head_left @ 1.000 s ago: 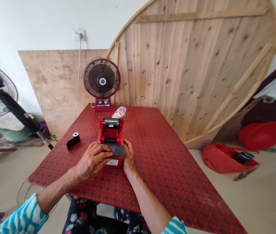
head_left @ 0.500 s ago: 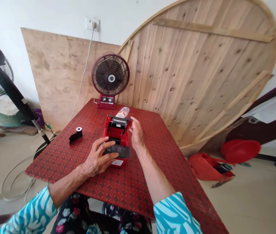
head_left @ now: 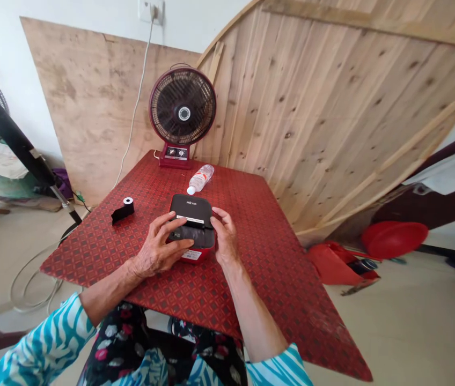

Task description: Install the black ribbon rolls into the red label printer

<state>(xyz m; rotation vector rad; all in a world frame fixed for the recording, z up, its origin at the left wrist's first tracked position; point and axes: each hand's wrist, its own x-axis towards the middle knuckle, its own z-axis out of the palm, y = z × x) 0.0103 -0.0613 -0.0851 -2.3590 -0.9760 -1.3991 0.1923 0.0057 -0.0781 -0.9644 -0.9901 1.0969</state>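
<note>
A small red and black label printer (head_left: 197, 254) sits on the table with its dark lid (head_left: 191, 206) lowered, leaving a narrow gap before the front panel. My left hand (head_left: 161, 241) steadies the printer from the left, with the thumb across its front panel and the fingertips at the lid's edge. At the lid's right front corner, my right hand (head_left: 226, 236) grips the edge with thumb and fingers. The printer's inside is hidden under the lid. To the left lies a black roll (head_left: 125, 212) with a white core and a loose tail.
Behind the printer a clear plastic bottle (head_left: 200, 179) lies on its side. A maroon table fan (head_left: 182, 115) stands at the back of the red patterned table (head_left: 276, 300). Wooden boards (head_left: 292, 118) lean against the wall. A dustpan (head_left: 338, 262) is on the floor at right.
The printer's lid, raised half a second ago, has swung down towards me with my right hand at its edge. My left hand stays on the printer. The view has tilted slightly downward.
</note>
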